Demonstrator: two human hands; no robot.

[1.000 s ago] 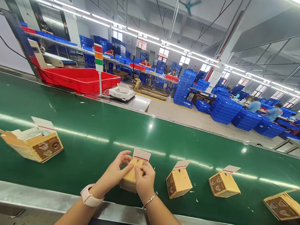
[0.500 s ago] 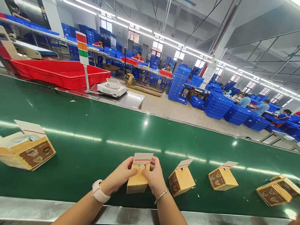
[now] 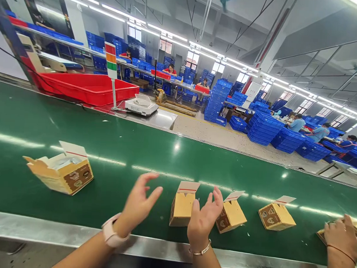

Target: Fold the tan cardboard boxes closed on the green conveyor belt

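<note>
Both hands hover open above a green conveyor belt (image 3: 113, 147), holding nothing. Left hand (image 3: 137, 205), with a pale watch (image 3: 112, 235) at the wrist, has its fingers spread and raised. Right hand (image 3: 205, 219), with a thin bracelet (image 3: 198, 252), is also open, palm toward the belt, fingers loosely apart.

Between the two hands, just beyond the fingertips and touching neither, a small tan cardboard box (image 3: 182, 206) stands upright on the belt. Its white top flap, marked with a red line, sticks up unfolded. It looks light and thin-walled, likely to dent if squeezed; its flat side faces seem the safest place to grip, with the flap pressed gently.

Just right of the right hand sits a second small box (image 3: 231, 216), flap up, and farther right a third box (image 3: 276, 216). At the far right edge, another person's hand (image 3: 340, 235) rests on a further box. Well to the left of the left hand lies a larger open carton (image 3: 62, 173) on its side.

Nearest the person runs the belt's metal rim (image 3: 46, 231). Beyond the belt are a red tray (image 3: 86, 89), a scale (image 3: 141, 105), a signal light (image 3: 111, 61) and stacked blue crates (image 3: 263, 129) with seated workers.
</note>
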